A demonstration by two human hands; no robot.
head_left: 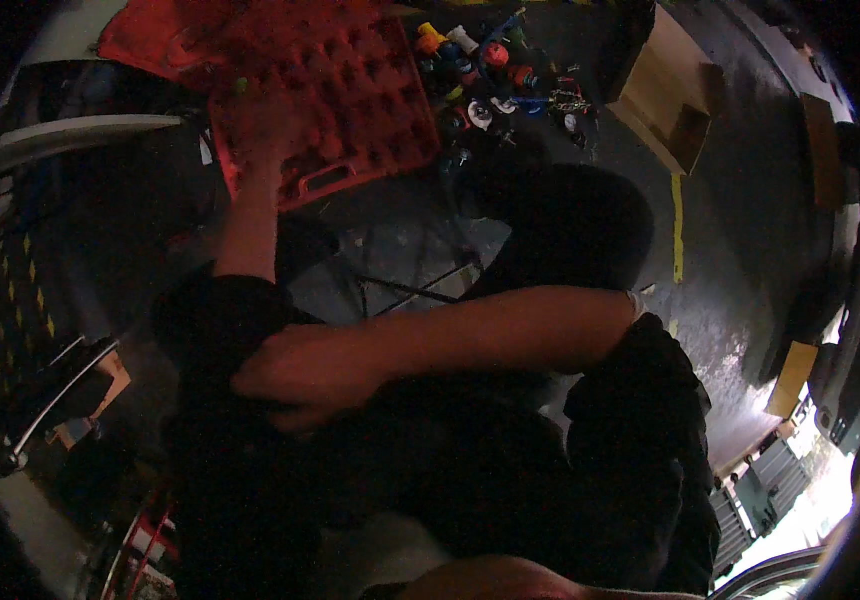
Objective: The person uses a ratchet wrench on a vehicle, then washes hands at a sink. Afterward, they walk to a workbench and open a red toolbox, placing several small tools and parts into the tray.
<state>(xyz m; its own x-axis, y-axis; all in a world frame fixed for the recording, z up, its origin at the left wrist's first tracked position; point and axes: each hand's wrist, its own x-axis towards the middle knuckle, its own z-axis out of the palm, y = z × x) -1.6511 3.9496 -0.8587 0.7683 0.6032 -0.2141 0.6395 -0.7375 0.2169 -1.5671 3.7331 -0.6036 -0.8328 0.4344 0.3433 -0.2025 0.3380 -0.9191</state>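
Note:
My left hand (268,128) reaches over the open red plastic case (390,100), whose tray has many moulded recesses. Darkness and blur hide its fingers, so I cannot see whether they hold anything. Close to that hand is a small green spot (241,86), too dim to identify. My right forearm crosses in front of my body, and my right hand (305,375) lies against my dark left sleeve (225,320) near the elbow. Its fingers are curled in; anything within them is hidden.
Right of the case, several loose coloured caps and fittings (480,60) lie on the dark floor. An open cardboard box (665,95) stands farther right, beside a yellow floor line (678,235). Thin dark rods (410,290) lie between my legs. A pale curved bar (90,128) is at left.

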